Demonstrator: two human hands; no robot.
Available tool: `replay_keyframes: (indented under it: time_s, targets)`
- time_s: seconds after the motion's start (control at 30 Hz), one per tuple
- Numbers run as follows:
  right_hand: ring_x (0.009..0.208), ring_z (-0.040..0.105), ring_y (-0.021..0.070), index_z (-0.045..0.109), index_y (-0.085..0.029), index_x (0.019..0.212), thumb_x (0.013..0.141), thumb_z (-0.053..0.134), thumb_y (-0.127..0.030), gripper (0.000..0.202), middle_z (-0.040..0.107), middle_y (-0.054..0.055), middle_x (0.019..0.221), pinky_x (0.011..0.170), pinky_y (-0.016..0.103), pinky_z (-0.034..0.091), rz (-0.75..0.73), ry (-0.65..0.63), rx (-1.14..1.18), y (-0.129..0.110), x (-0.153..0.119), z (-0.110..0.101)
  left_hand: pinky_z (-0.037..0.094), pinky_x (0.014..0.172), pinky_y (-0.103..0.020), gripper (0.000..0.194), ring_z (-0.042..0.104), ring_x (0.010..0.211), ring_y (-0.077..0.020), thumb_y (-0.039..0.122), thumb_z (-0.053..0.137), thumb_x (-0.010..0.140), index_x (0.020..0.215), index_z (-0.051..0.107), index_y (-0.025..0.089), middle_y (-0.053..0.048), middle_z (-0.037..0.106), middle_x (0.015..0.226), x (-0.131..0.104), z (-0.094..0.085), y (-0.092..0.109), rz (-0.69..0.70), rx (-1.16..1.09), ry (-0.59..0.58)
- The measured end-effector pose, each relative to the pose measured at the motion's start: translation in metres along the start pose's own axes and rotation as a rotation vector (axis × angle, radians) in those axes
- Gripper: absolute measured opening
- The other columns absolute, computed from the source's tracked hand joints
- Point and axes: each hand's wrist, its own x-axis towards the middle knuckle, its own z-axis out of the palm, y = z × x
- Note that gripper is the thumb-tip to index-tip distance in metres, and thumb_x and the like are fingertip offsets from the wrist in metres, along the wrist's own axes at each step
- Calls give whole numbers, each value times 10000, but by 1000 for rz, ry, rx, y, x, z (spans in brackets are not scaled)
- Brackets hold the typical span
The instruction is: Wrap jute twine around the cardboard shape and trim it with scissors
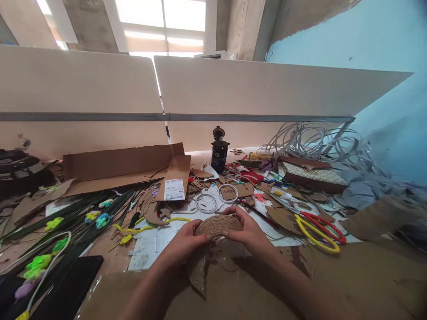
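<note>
Twine-wrapped crescent (218, 225), one, held between two hands. Left hand (192, 242): fingers pinched closed on it at nine o'clock, thumb across near face. Right hand (246, 229): likewise at three o'clock, forefinger over outer edge. Tapered tip toward seven o'clock, clear of fingertips.

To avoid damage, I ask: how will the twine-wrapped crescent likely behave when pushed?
The twine-wrapped crescent is probably fairly stiff: it arches between left hand and right hand without visible sagging. Its coarse surface should resist slipping. Its narrow lower tip might bend more easily.
</note>
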Motion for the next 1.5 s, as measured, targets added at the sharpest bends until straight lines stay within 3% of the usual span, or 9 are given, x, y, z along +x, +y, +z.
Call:
replay_keyframes:
  time_s: [0.2, 0.5, 0.63, 0.73, 0.83, 0.97, 1.17, 1.33, 1.5]
  targets:
    - [846, 633, 228, 539, -249, 1055, 660, 797, -291, 474, 683, 21, 958, 728, 335, 487, 43, -56, 102, 14, 5, -3, 540, 521, -245, 296, 646, 532, -148, 189, 815, 691, 948, 681, 125, -64, 722, 726, 2, -3, -1, 0, 5, -5]
    - [877, 659, 235, 497, -265, 1101, 761, 691, -281, 392, 666, 26, 1012, 789, 370, 508, 65, 86, 286, 2, 4, 0, 497, 555, -229, 368, 631, 585, -148, 220, 881, 587, 899, 708, 129, -64, 716, 725, 9, -13, 3, 32, 63, 26]
    - [1045, 600, 270, 551, -250, 1149, 852, 628, -404, 344, 639, 72, 1124, 919, 415, 464, -129, 248, -30, 2, 6, -10, 469, 501, -225, 290, 606, 524, -141, 221, 854, 581, 790, 668, 147, -44, 686, 638, 12, -20, 8, 65, 110, 171]
    - [992, 579, 256, 594, -244, 1124, 914, 592, -382, 251, 638, 80, 1075, 896, 396, 442, -310, 397, -352, -3, 0, -12, 472, 502, -213, 290, 651, 557, -152, 231, 836, 611, 821, 653, 150, -67, 731, 700, 13, -28, 14, 124, 86, 330]
    - [857, 599, 222, 654, -239, 943, 937, 573, -308, 106, 670, 51, 930, 779, 342, 445, -336, 170, -487, -10, -8, -5, 493, 521, -211, 314, 676, 594, -155, 244, 827, 642, 885, 652, 151, -71, 760, 759, 12, -33, 17, 151, 26, 404]
    - [806, 614, 209, 689, -220, 829, 892, 626, -232, 90, 685, 26, 825, 731, 315, 421, -252, -126, -633, -13, -12, 4, 506, 536, -206, 292, 657, 581, -137, 232, 818, 657, 877, 643, 155, -43, 753, 738, 11, -32, 20, 189, -33, 440]
    - [888, 618, 233, 742, -241, 979, 831, 706, -248, 152, 690, 47, 942, 754, 320, 419, -270, -265, -792, -9, -17, 12, 486, 503, -191, 323, 630, 534, -119, 221, 835, 635, 893, 660, 138, -36, 743, 701, 11, -32, 22, 184, -51, 442]
    - [807, 635, 201, 743, -234, 845, 709, 585, -64, 269, 708, 23, 843, 750, 312, 461, -155, -261, -449, -12, -18, 9, 495, 497, -194, 287, 625, 537, -118, 224, 842, 633, 850, 676, 137, -36, 745, 698, 12, -33, 22, 203, -89, 471]
    - [775, 624, 196, 697, -226, 824, 693, 704, -215, 131, 677, 13, 792, 743, 326, 494, -35, -143, 84, -25, -12, -8, 486, 470, -186, 233, 606, 495, -106, 185, 823, 659, 833, 676, 137, -37, 741, 696, 14, -34, 20, 215, -116, 497]
